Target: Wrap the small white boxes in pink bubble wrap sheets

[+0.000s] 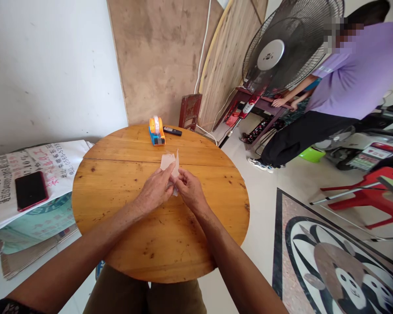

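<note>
While my left hand (156,186) and right hand (192,188) are both pinching the thin, whitish, crumpled, paper-like sheet (167,161) with closed fingers over the round, yellow-brown wooden table (221,187), I am seemingly working its edges, the next move probably calling for light, even fingertip pressure

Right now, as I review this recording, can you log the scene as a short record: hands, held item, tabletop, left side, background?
Left hand: holding a thin pale sheet, fingers close to the other hand
Left hand point: left hand
Right hand: right hand, pinching the same sheet
Tabletop: round wooden table; orange-and-blue tape dispenser, small black object beside it
Left side: phone on white printed sack
Background: fan, person in purple top
</note>
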`<state>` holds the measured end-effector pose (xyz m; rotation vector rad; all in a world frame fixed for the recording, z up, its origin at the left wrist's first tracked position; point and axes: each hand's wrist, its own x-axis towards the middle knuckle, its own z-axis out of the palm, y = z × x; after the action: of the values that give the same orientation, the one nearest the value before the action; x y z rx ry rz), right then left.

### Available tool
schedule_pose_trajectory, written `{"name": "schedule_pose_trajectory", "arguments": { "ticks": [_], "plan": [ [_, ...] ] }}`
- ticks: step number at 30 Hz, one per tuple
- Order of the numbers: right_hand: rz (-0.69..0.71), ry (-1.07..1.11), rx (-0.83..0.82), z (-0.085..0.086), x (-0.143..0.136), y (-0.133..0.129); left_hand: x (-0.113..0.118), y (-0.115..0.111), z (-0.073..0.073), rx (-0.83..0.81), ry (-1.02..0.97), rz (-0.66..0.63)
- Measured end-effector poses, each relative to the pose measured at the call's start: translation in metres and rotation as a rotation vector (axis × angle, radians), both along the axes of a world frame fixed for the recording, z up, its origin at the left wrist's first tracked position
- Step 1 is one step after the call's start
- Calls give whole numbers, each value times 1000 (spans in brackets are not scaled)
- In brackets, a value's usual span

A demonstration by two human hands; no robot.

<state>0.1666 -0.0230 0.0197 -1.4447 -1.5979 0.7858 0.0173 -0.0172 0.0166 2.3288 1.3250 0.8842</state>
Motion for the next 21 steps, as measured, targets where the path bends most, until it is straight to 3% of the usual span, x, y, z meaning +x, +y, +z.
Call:
{"name": "schedule_pose_trajectory", "arguments": {
  "ticks": [6, 11, 15, 18, 21],
  "plan": [
    [129, 61, -111, 12, 6, -7, -8, 0, 5, -137, -163, -58],
    [208, -295, -54, 26, 2, -7, -8, 6, 8, -320, -413, -30],
    [214, -538, -47, 33, 1, -4, -1, 12, 6, -283, -386, 100],
    [252, -449, -52, 30, 6, 0, 2, 14, 2, -306, -348, 92],
    [305, -155, -91, 22, 13, 4, 0, 14, -6, -344, -390, 36]
  ]
}}
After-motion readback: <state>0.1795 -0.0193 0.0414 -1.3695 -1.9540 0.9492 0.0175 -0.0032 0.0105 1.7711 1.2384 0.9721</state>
